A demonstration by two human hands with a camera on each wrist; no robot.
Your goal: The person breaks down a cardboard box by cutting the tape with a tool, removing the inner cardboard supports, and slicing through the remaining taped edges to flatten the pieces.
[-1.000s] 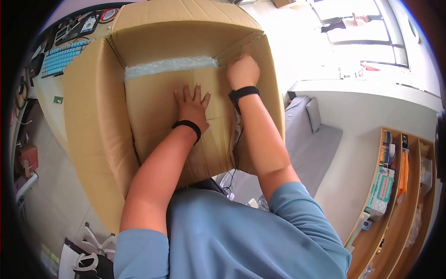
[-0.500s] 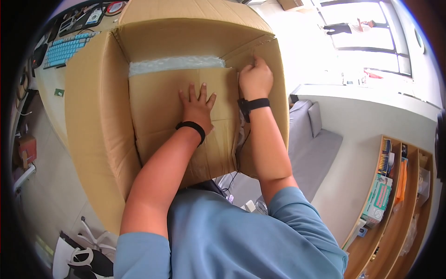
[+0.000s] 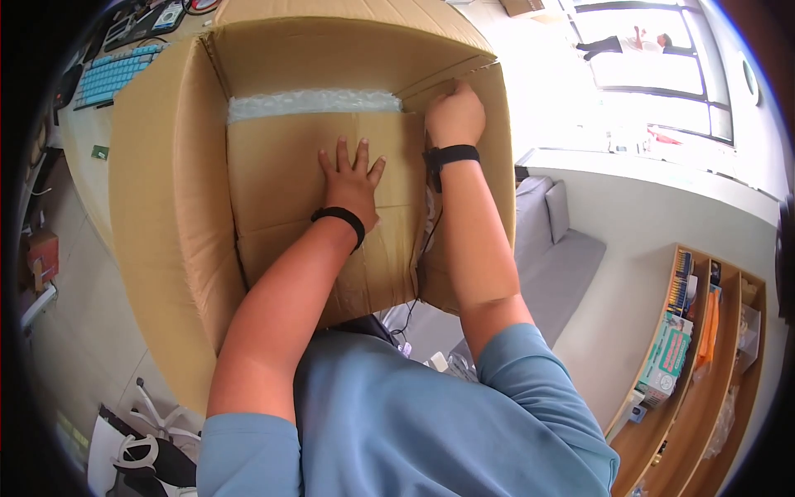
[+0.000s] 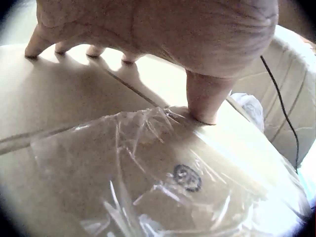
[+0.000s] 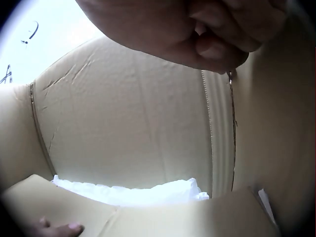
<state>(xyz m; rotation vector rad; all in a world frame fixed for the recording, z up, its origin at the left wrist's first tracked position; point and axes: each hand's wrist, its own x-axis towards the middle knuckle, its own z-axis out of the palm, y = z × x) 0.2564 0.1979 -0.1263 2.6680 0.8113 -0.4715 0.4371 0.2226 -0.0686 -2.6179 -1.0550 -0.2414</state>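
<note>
In the head view, a large open cardboard box (image 3: 203, 166) surrounds a smaller, flat-topped cardboard carton (image 3: 281, 166). My left hand (image 3: 352, 192) has its fingers spread over that carton. From the left wrist view, its fingertips and thumb (image 4: 203, 98) press on the cardboard, palm raised, beside wrinkled clear tape (image 4: 118, 148). My right hand (image 3: 455, 116) is curled up against the box's right inner wall. Its knuckles (image 5: 217, 52) are right at the corner seam (image 5: 233, 118) in the right wrist view, with nothing visible in the fingers. White bubble wrap (image 3: 323, 101) fills the gap behind the carton.
Left of the box, a desk holds a blue keyboard (image 3: 116, 76). A black cord (image 3: 429, 236) hangs by the carton's right side. To the right are a grey sofa (image 3: 555, 265) and a wooden shelf (image 3: 662, 431); another person (image 3: 625, 43) is far off by the window.
The box has shifted slightly right in the head view. My right hand has slid a little along the right inner wall and curled its fingers more. The left hand keeps its place on the carton.
</note>
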